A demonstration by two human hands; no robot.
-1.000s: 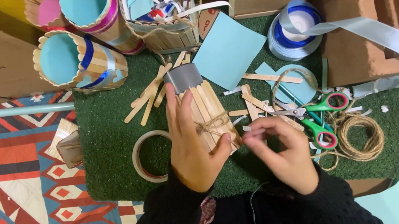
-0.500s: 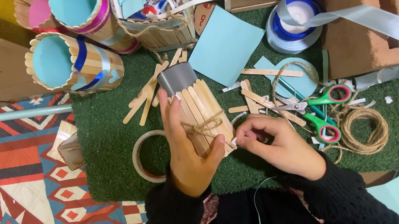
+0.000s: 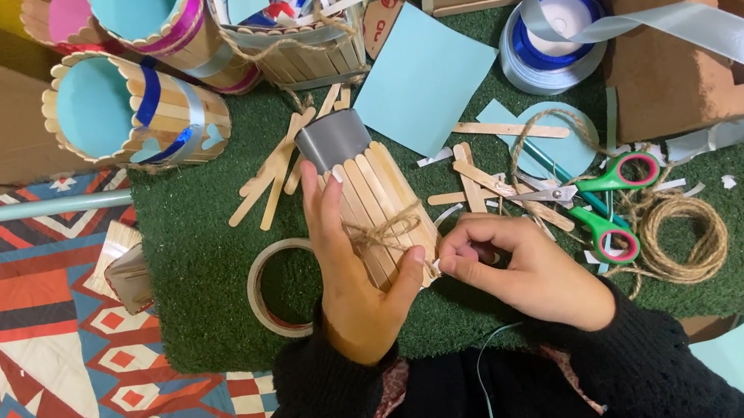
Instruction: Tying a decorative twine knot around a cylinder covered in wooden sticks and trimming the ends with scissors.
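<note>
My left hand (image 3: 353,270) grips a grey can clad in wooden craft sticks (image 3: 369,185), lying tilted over the green mat (image 3: 203,252). Jute twine (image 3: 385,230) is wrapped and knotted around the sticks. My right hand (image 3: 521,270) pinches the can's lower edge beside my left thumb, fingers closed on the stick ends or the twine's end. Both sleeves are black.
Loose craft sticks (image 3: 274,169), a tape roll (image 3: 272,291), green-handled scissors (image 3: 613,195), a coil of twine (image 3: 682,238), light blue paper (image 3: 421,76) and a blue ribbon spool (image 3: 552,43) lie around. Finished stick-clad holders (image 3: 135,106) stand at the back left. A brown box (image 3: 686,29) is at right.
My right hand has moved left, closer to the can's lower edge. The can has shifted slightly in my left hand's grip.
</note>
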